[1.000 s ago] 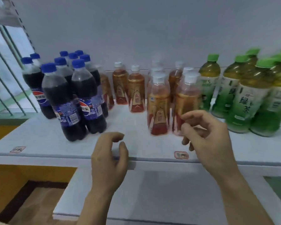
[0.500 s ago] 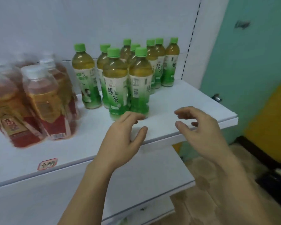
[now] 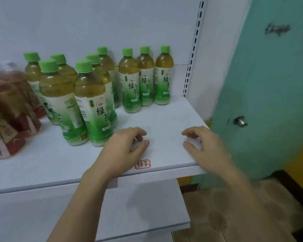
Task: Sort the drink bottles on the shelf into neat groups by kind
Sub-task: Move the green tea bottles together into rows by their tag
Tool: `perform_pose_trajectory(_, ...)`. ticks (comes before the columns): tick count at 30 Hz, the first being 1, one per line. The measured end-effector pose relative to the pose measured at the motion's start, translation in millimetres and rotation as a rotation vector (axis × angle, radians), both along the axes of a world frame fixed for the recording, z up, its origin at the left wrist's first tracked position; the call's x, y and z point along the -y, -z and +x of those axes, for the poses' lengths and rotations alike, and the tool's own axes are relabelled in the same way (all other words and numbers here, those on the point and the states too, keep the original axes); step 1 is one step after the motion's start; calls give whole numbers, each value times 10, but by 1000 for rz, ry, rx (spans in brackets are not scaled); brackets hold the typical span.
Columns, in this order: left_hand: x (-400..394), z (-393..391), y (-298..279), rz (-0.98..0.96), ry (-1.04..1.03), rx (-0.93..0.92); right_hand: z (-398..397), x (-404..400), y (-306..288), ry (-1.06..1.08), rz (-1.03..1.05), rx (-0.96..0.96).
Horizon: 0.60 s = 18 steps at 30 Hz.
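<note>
Both your hands hover over the bare right end of the white shelf (image 3: pixel 173 119), palms down, fingers curled loosely and holding nothing. Your left hand (image 3: pixel 124 151) sits just right of the nearest green tea bottle (image 3: pixel 93 105), not touching it; your right hand (image 3: pixel 205 147) is near the shelf's front corner. The green tea bottles (image 3: pixel 129 81) stand upright in a cluster toward the back wall, red tea bottles (image 3: pixel 9 119) blurred at the left edge. A small label sticker (image 3: pixel 142 164) lies by your left wrist.

White shelf (image 3: pixel 173 116): green tea bottles (image 3: pixel 93 105), red tea bottles (image 3: pixel 9 119).
</note>
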<state>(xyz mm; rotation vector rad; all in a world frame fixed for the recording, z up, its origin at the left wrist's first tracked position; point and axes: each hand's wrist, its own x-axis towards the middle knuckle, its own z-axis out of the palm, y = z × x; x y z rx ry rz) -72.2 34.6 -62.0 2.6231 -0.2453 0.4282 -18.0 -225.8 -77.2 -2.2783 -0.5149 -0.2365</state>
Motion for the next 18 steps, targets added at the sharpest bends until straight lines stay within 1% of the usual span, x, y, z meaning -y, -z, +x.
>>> perform_pose_trajectory(4,83,224,-126,94,6,-120,55,141,53,-44,92,-20)
perform_pose_trajectory(7,177,385,-158,204,9,-189,68,188,67,-70,129,-41)
perform_pose_trajectory(10,237,523,-227,244,-23,-318,185,229,-7,-157,73,-83)
perform_pose_trajectory(12,270,635,-313,275,-37,-422,375,249,-106,-227,44,-133)
perform_pose_trajectory(14,308,780,-401,326,-70,-507,622,215,-194,-298,-29,-153)
perform_pose_trajectory(16,373,944,-450,376,-98,-551,887,146,-221,-364,-96,-166)
perform_pose_trajectory(18,447,1110,-471,398,-138,-543,1165,61,-202,-433,-124,-148)
